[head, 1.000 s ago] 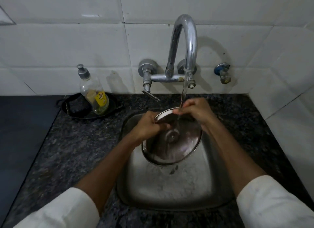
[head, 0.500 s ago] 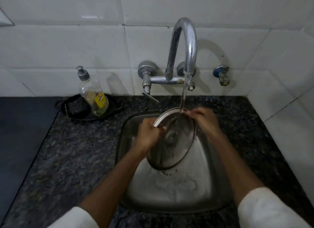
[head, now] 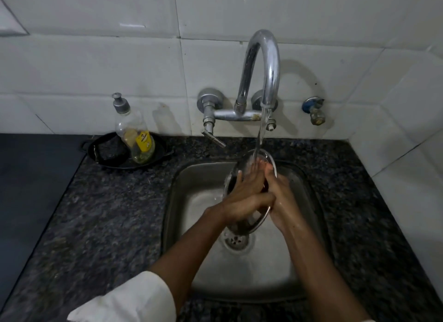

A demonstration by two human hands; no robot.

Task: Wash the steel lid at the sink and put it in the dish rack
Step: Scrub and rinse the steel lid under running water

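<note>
Over sink [head: 239, 273], left fingers [head: 250, 175] flat on lid [head: 250, 223], right hand [head: 282, 201] round it.

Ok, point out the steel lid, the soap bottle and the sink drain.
steel lid [head: 250, 223]: head view, lower part just inside its rim.
soap bottle [head: 142, 141]: head view, on the yellow label.
sink drain [head: 236, 241]: head view, middle of the perforated strainer.

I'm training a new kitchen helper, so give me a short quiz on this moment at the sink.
1. True or false: water from the curved chrome tap lands on the round steel lid.
2. On the lid's face, the left hand lays its fingers: A) straight B) clenched.
3. Fill in: the clear soap bottle stands in a black round ____.
Key: 1 true; 2 A; 3 pan.
</note>
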